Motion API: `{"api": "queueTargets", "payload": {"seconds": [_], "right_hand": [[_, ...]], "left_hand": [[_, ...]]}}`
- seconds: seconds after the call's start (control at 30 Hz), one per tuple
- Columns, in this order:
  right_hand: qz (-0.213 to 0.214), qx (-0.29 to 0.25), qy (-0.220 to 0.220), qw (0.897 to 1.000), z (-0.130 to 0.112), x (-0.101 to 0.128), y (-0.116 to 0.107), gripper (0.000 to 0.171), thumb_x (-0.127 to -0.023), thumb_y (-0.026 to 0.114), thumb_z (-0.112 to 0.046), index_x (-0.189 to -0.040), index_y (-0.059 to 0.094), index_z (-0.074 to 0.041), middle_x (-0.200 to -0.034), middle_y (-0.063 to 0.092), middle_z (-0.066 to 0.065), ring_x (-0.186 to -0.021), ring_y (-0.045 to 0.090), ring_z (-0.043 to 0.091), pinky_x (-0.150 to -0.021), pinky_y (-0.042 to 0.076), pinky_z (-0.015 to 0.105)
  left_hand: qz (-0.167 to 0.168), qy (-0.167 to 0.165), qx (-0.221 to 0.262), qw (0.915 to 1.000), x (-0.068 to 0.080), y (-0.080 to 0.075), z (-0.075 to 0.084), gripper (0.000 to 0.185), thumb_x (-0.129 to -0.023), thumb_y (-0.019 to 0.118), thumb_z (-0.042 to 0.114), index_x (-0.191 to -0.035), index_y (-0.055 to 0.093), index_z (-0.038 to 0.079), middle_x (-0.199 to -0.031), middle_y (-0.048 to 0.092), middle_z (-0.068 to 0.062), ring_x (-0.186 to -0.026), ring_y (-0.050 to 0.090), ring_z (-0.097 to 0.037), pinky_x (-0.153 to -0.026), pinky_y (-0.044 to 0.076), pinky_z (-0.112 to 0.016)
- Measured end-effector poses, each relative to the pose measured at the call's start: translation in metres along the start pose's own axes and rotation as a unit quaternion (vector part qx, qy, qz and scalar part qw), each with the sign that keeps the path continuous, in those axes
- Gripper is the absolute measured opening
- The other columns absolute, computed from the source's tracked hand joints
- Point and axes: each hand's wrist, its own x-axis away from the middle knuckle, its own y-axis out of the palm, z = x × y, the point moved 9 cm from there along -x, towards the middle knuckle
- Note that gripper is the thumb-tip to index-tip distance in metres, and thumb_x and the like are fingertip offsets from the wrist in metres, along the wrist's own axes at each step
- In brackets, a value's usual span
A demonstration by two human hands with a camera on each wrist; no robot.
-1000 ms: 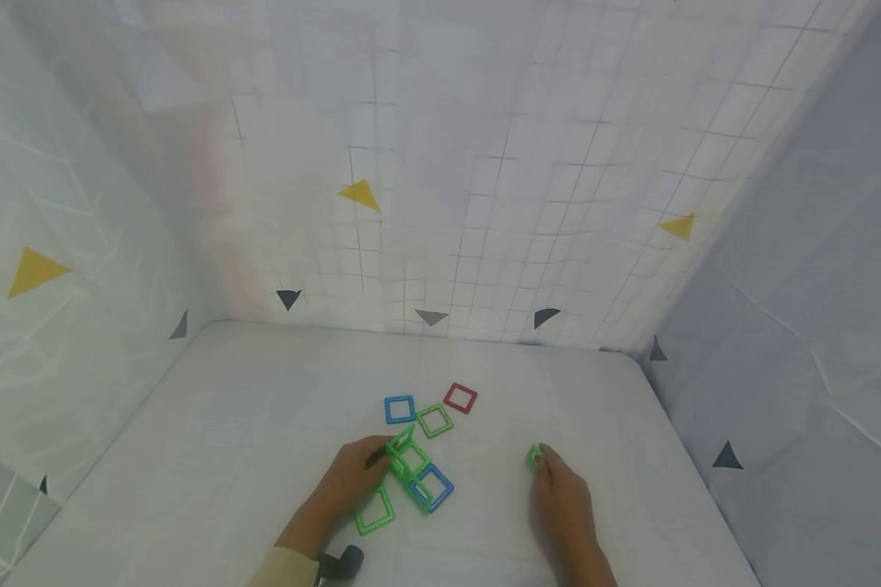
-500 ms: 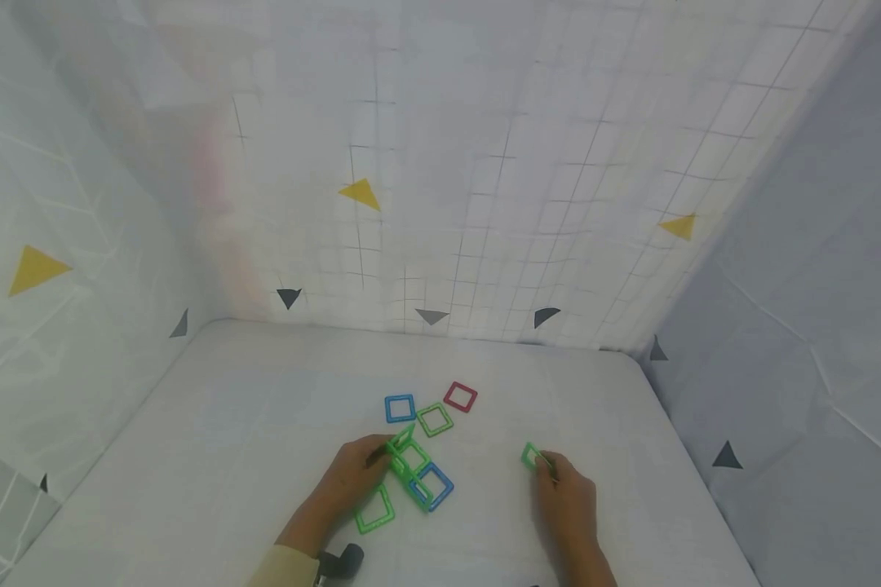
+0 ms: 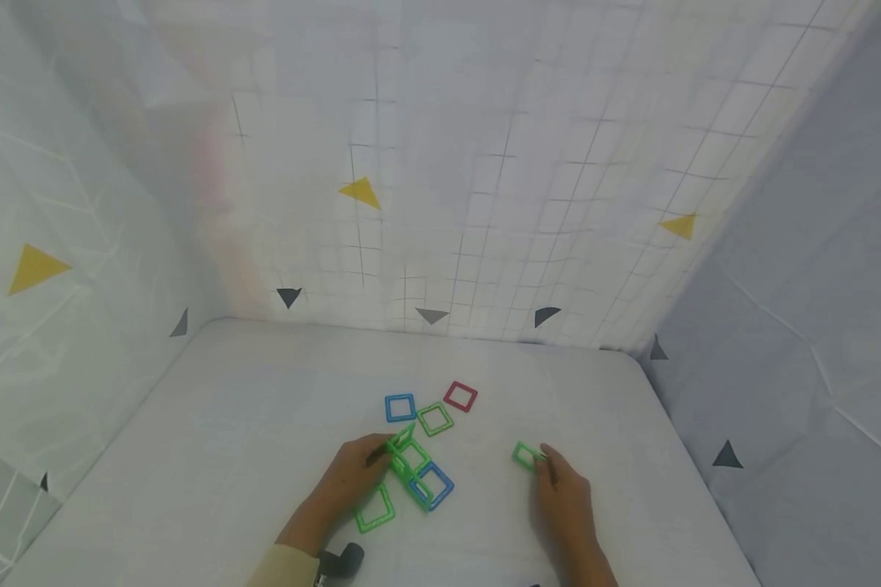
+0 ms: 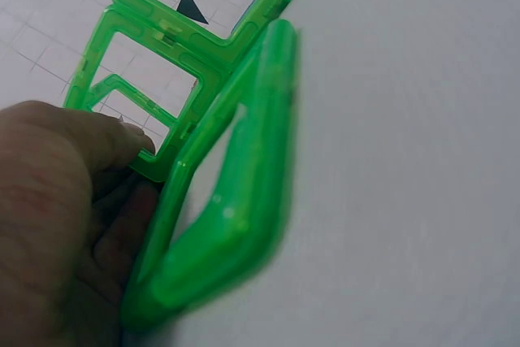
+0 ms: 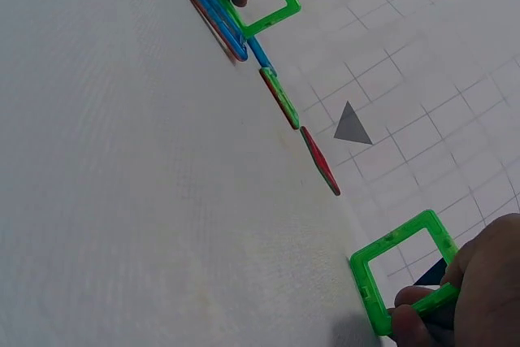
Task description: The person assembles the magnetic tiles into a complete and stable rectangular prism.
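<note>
In the head view, my left hand (image 3: 354, 474) holds a joined group of green square magnetic tiles (image 3: 402, 470), some of them standing upright. A blue tile (image 3: 444, 498) lies against the group's near right side. The left wrist view has the thumb over the edge of one green tile (image 4: 138, 18); the other fingers are partly hidden behind. To the right, apart from the group, my right hand (image 3: 567, 496) pinches a single green square magnetic tile (image 5: 392, 236) by one edge, tilted up. Below my left hand lies a loose green tile (image 3: 377, 524), partly covered by the wrist.
Beyond the group, a blue tile (image 3: 400, 396), a green tile (image 3: 424, 426) and a red tile (image 3: 472, 403) lie flat on the white table (image 3: 279, 383). Pale cloth walls (image 3: 440, 204) with triangle marks enclose the table at the back and sides.
The green tile in my right hand has turned and swung out leftward from the fingertips, showing more of its frame. My left hand and the joined tiles have stayed put.
</note>
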Motion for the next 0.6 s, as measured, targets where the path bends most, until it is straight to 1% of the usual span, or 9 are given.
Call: {"api": "queueTargets", "payload": {"seconds": [0.1,0.2,0.3,0.43,0.5,0.6], "right_hand": [[-0.008,0.004,0.013,1.0,0.0007,-0.0007,0.0029,0.037,-0.105,0.047,-0.027,-0.133,0.055,-0.004,-0.133,0.062,0.019,-0.129,0.055,0.038,-0.105,0.047,0.057],[-0.006,0.001,0.021,1.0,0.0019,-0.0004,0.0038,0.034,-0.105,0.048,-0.029,-0.127,0.057,-0.005,-0.123,0.067,0.018,-0.117,0.063,0.036,-0.095,0.053,0.055],[0.002,0.004,0.019,1.0,0.0023,-0.0003,0.0029,0.033,-0.104,0.05,-0.031,-0.123,0.061,-0.007,-0.116,0.07,0.014,-0.109,0.066,0.032,-0.089,0.056,0.052],[0.012,0.013,0.018,1.0,0.0041,-0.0017,0.0014,0.034,-0.104,0.052,-0.031,-0.125,0.064,-0.007,-0.122,0.069,0.015,-0.118,0.063,0.035,-0.097,0.053,0.055],[0.012,0.01,0.018,1.0,0.0051,-0.0019,0.0011,0.035,-0.103,0.053,-0.03,-0.126,0.064,-0.007,-0.127,0.067,0.016,-0.124,0.059,0.037,-0.101,0.049,0.057],[0.012,0.006,0.015,1.0,0.0039,-0.0013,0.0004,0.034,-0.102,0.056,-0.028,-0.126,0.065,-0.007,-0.129,0.066,0.015,-0.126,0.058,0.036,-0.103,0.048,0.056]], "left_hand": [[-0.002,-0.003,0.0,1.0,-0.0006,0.0002,-0.0007,0.034,-0.101,0.058,0.031,-0.135,0.06,0.031,-0.127,0.064,0.015,-0.101,0.06,-0.004,-0.108,0.047,-0.046],[-0.003,-0.001,0.001,1.0,-0.0006,0.0002,-0.0003,0.034,-0.101,0.057,0.032,-0.135,0.06,0.031,-0.128,0.064,0.015,-0.103,0.059,-0.005,-0.108,0.047,-0.046],[-0.003,-0.002,0.001,1.0,-0.0005,0.0003,-0.0006,0.033,-0.101,0.057,0.032,-0.134,0.06,0.032,-0.128,0.064,0.015,-0.107,0.059,-0.005,-0.109,0.046,-0.047],[-0.003,-0.003,-0.002,1.0,-0.0004,0.0007,-0.0013,0.033,-0.101,0.057,0.032,-0.134,0.06,0.032,-0.129,0.064,0.014,-0.108,0.059,-0.006,-0.11,0.046,-0.047],[-0.003,-0.003,-0.004,1.0,-0.0001,0.0007,-0.0012,0.034,-0.101,0.057,0.032,-0.135,0.06,0.031,-0.13,0.064,0.013,-0.107,0.059,-0.006,-0.11,0.046,-0.047],[-0.001,-0.003,-0.007,1.0,-0.0002,0.0007,-0.0009,0.034,-0.101,0.057,0.032,-0.135,0.06,0.031,-0.13,0.064,0.013,-0.106,0.059,-0.006,-0.11,0.046,-0.047]]}}
